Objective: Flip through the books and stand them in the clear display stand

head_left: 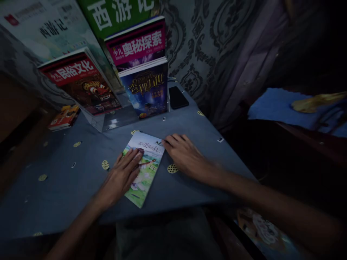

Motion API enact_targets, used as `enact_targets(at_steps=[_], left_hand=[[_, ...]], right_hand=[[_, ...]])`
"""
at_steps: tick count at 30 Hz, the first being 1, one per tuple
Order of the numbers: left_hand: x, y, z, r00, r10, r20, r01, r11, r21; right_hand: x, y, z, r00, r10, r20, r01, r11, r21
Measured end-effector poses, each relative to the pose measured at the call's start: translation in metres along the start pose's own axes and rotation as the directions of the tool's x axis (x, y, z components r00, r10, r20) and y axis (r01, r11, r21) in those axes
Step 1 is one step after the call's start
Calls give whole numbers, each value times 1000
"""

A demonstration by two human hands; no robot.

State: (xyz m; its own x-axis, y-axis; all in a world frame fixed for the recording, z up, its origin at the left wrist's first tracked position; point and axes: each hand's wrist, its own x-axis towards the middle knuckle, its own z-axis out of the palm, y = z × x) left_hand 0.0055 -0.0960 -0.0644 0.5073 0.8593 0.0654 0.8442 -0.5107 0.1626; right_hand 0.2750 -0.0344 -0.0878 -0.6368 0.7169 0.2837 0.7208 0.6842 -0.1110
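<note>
A thin picture book with a pale green, illustrated cover is lying flat on the blue-grey tablecloth, near the front edge of the table and turned a little askew. The person's left hand is resting palm down on the book's left half, fingers spread flat and reaching toward its middle — pressing on it rather than closing around anything. The right hand is lying open as well, its fingertips touching the book's upper right corner while the palm is sitting on the cloth just beside it; neither hand is gripping the book. The cloth is dotted with small yellow patterned spots, one of them showing just under the right hand. Behind the book, a clear display stand is holding several books upright: a red-banded one on the left, a dark blue one in front on the right, a magenta-banded one rising behind that, and a green one at the very top. A dark phone is lying flat on the cloth just right of the stand, and a small orange book is lying well off to the left — the room is dim, so finer detail is hard to make out.
</note>
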Motion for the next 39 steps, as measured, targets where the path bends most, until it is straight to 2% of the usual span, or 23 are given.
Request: enact_targets(at_steps=[4, 7, 10, 12, 15, 19, 21, 25, 30, 35, 39], left_hand=[[18, -4, 5, 999, -36, -28, 35, 999, -28], [24, -6, 7, 997, -64, -49, 63, 998, -29], [18, -12, 2, 1000, -17, -9, 17, 1000, -26], [10, -19, -6, 991, 101, 86, -98, 994, -39], [-5, -27, -18, 940, 280, 198, -272, 960, -65], [-12, -30, -21, 929, 308, 205, -310, 950, -22], [-8, -33, -17, 936, 304, 176, -310, 951, 4], [9, -43, -7, 939, 340, 44, -342, 938, 59], [23, -42, -5, 894, 439, -88, -421, 891, 168], [18, -22, -11, 851, 500, -159, -446, 849, 283], [13, -11, -12, 823, 538, -183, -447, 811, 377]], right_hand=[[46, 4, 1, 998, 9, 59, -7, 1000, -26], [62, 4, 5, 996, 14, 90, -12, 1000, -22], [55, 2, 6, 997, 50, 65, -50, 999, -2], [42, 0, 6, 998, 51, 20, -52, 998, 22], [23, -1, 7, 998, -21, -55, 24, 998, 50], [19, 6, 14, 986, -105, -132, 119, 988, 103], [29, 13, 21, 982, -109, -153, 133, 980, 151], [61, 32, 35, 982, -71, -177, 115, 961, 252], [88, 49, 47, 982, -61, -177, 106, 961, 256], [92, 50, 49, 987, -57, -149, 88, 972, 216], [80, 34, 42, 990, -35, -138, 58, 985, 162]])
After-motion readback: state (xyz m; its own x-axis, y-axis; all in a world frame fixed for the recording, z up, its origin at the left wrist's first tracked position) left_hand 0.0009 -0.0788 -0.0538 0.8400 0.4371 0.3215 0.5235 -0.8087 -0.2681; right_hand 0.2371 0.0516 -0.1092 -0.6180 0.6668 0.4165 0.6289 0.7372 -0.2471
